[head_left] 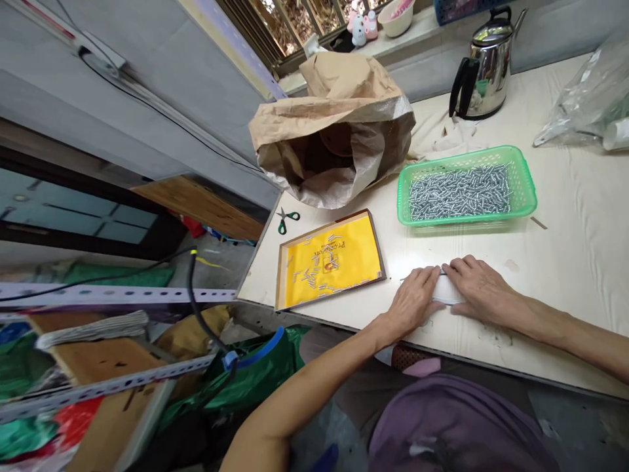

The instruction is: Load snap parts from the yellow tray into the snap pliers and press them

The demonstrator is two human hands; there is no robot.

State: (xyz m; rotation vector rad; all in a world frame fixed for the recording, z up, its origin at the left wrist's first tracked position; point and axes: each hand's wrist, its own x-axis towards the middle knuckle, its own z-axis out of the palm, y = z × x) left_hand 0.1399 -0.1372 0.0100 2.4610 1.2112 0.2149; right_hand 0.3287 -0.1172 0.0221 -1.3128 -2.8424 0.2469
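L. hand (415, 295) and R. hand (476, 288) had fingers clamped on opp. ends of a pale flat piece (446, 290), near the desk's (580, 275) front edge. Uneven pressure could've skewed it; a L. forearm swing might've knocked the tray (363, 246). Piece's ends were hidden under fingers, mat'l unclear; bag (344, 108) int. dark.

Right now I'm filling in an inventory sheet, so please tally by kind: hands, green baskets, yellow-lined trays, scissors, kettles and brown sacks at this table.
Hands: 2 (left hand, right hand)
Green basket: 1
Yellow-lined tray: 1
Scissors: 1 pair
Kettle: 1
Brown sack: 1
Total: 7
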